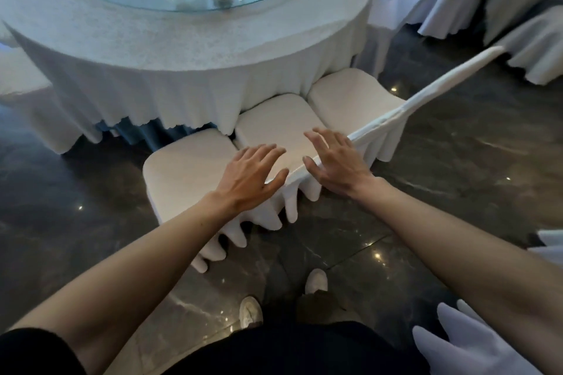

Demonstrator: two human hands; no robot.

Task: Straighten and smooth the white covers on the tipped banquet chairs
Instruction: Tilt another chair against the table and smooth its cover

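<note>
Smoothing pass on the middle chair (pixel 274 122): left hand (pixel 249 176) and right hand (pixel 335 161) both flat, fingers spread wide, gripping nothing. Cover (pixel 292 192) edge sits under the palms, its pleated skirt hanging just below the wrists; the seat lies beyond the fingertips, tucked against the tablecloth (pixel 152 85). Risks: uneven palm pressure likely drags fabric sideways and bunches a new crease between the thumbs. Pushing too far forward could shove the tipped chair into the neighbours touching either side and skew their covers.
</note>
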